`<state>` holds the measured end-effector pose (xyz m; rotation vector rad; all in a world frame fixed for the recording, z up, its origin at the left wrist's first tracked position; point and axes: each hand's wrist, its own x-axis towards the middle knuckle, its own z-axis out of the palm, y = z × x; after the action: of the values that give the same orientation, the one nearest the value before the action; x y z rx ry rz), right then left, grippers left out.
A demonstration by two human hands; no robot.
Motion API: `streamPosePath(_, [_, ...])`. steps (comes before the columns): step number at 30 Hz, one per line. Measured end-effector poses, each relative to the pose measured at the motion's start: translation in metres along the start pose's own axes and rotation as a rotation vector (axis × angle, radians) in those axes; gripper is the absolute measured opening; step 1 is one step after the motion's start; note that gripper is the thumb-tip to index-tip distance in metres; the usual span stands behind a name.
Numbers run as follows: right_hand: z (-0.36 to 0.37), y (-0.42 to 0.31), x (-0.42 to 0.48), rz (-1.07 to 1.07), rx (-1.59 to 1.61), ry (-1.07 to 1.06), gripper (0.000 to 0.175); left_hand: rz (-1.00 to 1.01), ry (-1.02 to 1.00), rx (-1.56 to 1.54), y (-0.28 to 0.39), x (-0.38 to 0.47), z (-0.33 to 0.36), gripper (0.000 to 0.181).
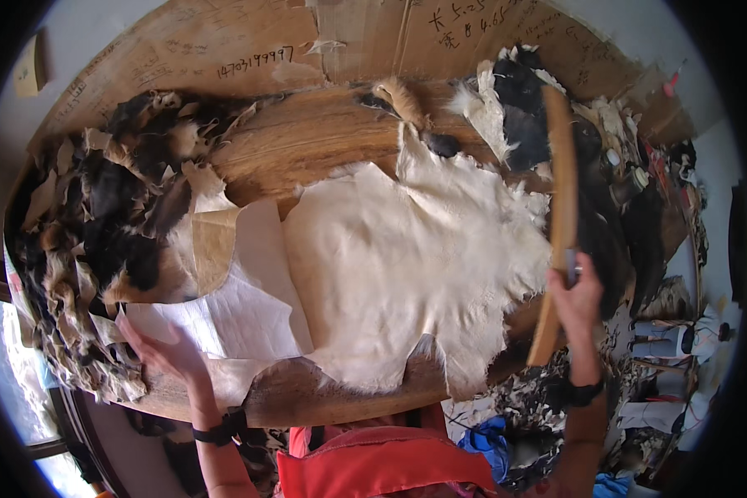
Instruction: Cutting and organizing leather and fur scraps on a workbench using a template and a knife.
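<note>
A pale, cream-coloured hide (411, 267) lies skin side up with ragged edges across the wooden table. A white paper pattern (243, 317) with a brown patch overlaps the hide's left side. My left hand (165, 355) is at the paper's lower left corner, thumb apart from the fingers. My right hand (577, 299) grips a long, slightly curved wooden strip (560, 180), held upright in the picture at the hide's right edge. A small grey metal piece (571, 266) shows between the strip and my fingers; its kind is unclear.
Black, brown and white fur scraps (112, 211) heap at the left. Dark fur pieces (523, 118) and small containers (632, 183) lie at the right. A cardboard wall (373, 43) with handwriting stands behind. Blue plastic bags (488, 445) lie below; a person (672, 339) is in the right background.
</note>
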<state>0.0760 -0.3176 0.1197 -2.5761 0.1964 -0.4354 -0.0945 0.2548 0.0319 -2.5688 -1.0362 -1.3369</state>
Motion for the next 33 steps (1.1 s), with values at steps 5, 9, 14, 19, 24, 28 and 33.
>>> streamPosePath(5, [0.103,-0.113,-0.078,-0.137,0.334,-0.348,0.048,0.392,-0.441,-0.255,0.067,0.017,-0.015,0.075])
streamPosePath(9, [0.154,-0.150,-0.134,-0.375,0.220,-0.364,0.060,0.485,-0.755,-0.324,0.088,0.017,-0.018,0.087])
streamPosePath(14, [0.179,-0.149,-0.162,-0.442,0.014,-0.267,0.072,0.797,-0.813,-0.392,0.108,0.020,0.000,0.083])
streamPosePath(19, [0.176,-0.149,-0.169,-0.407,-0.011,-0.291,0.073,0.796,-0.906,-0.378,0.107,0.006,0.037,0.076])
streamPosePath(24, [0.171,-0.146,-0.169,-0.298,-0.035,-0.403,0.078,0.777,-0.899,-0.327,0.116,0.002,0.038,0.071])
streamPosePath(28, [0.160,-0.138,-0.164,-0.307,0.003,-0.327,0.066,0.815,-0.809,-0.576,0.150,-0.009,0.025,0.065])
streamPosePath(33, [0.096,-0.112,-0.101,-0.169,0.347,-0.241,0.024,0.477,-1.231,-0.867,0.199,-0.023,0.026,0.062])
